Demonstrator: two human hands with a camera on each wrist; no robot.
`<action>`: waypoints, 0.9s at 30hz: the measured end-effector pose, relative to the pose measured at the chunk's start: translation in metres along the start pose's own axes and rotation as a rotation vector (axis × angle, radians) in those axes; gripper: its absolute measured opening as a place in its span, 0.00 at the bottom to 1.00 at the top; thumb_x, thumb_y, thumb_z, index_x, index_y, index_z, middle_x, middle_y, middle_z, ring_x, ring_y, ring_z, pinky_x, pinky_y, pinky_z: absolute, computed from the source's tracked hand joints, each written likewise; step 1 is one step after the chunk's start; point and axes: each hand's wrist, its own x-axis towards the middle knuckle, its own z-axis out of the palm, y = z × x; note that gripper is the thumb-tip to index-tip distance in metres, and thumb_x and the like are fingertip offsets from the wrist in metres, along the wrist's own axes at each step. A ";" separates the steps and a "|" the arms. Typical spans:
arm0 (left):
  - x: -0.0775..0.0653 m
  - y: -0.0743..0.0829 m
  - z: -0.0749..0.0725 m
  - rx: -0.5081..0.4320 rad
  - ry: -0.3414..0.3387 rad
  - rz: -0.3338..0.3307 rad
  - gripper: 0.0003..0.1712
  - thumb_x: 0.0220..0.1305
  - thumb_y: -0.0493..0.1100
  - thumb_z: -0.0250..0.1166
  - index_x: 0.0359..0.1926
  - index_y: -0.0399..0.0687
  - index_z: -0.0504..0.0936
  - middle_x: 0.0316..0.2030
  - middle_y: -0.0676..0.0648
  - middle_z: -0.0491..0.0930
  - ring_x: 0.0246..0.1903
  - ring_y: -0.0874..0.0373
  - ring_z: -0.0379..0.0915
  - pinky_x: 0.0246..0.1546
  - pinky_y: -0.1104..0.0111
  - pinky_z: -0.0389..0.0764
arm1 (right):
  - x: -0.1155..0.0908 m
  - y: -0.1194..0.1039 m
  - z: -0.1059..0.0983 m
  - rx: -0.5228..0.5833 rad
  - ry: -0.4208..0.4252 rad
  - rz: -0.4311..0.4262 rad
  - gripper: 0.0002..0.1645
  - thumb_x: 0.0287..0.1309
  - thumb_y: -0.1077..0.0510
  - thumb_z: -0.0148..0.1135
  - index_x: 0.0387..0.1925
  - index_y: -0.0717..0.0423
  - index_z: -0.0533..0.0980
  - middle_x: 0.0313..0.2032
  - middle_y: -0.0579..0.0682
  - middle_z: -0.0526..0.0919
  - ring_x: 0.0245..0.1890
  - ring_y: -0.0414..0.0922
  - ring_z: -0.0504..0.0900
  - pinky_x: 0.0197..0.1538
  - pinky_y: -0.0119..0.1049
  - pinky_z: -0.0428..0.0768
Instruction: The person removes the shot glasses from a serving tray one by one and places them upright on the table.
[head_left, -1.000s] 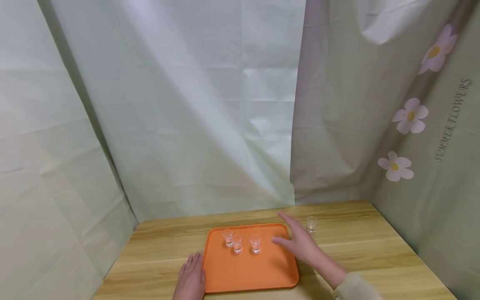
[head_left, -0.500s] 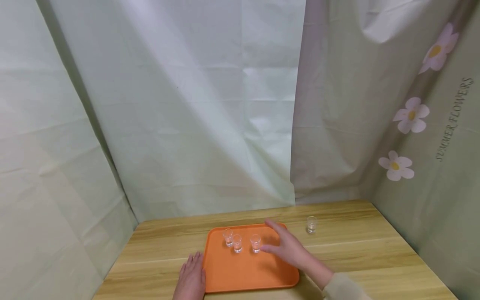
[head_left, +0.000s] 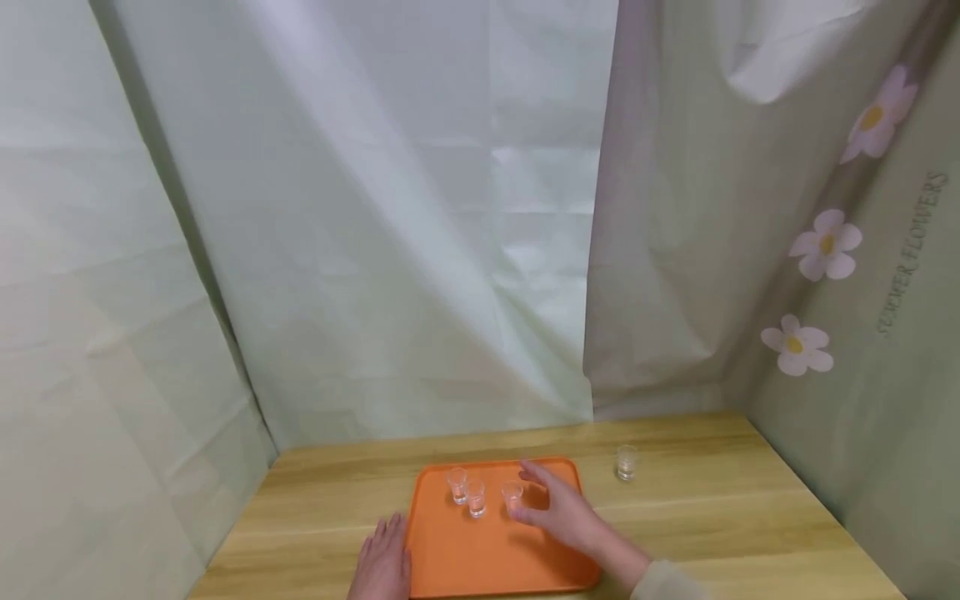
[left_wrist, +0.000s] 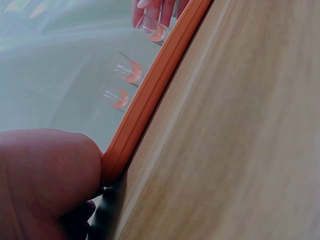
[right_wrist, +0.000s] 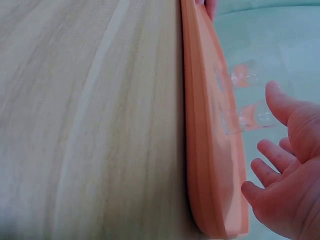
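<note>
In the head view an orange tray (head_left: pixel 480 558) lies on the table, bearing three small clear shot glasses. Two of them, a left glass (head_left: pixel 457 486) and a middle glass (head_left: pixel 476 500), stand close together; the right glass (head_left: pixel 512 495) is a little apart. My left hand (head_left: pixel 381 562) lies with its fingers straight along the tray's left edge, its thumb side touching the rim. Beside the right glass is my right hand (head_left: pixel 558 512), thumb and fingers spread around it; a gap shows between that hand (right_wrist: pixel 287 165) and the nearest glass (right_wrist: pixel 252 117) in the right wrist view.
A further shot glass (head_left: pixel 626 463) stands on the wooden table (head_left: pixel 720 517), right of the tray. Pale curtains (head_left: pixel 420 250) hang behind and at both sides, with printed flowers (head_left: pixel 797 345) on the right.
My right hand has moved left over the tray, up to the right glass. The left hand keeps its place at the tray edge. The head view has tilted slightly.
</note>
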 end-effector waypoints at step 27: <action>0.000 -0.003 0.002 -0.010 -0.031 0.003 0.24 0.67 0.29 0.68 0.63 0.22 0.80 0.63 0.21 0.79 0.65 0.19 0.73 0.63 0.27 0.73 | 0.004 0.006 0.015 -0.034 0.100 0.010 0.22 0.69 0.54 0.79 0.59 0.57 0.83 0.51 0.46 0.89 0.54 0.52 0.87 0.60 0.52 0.86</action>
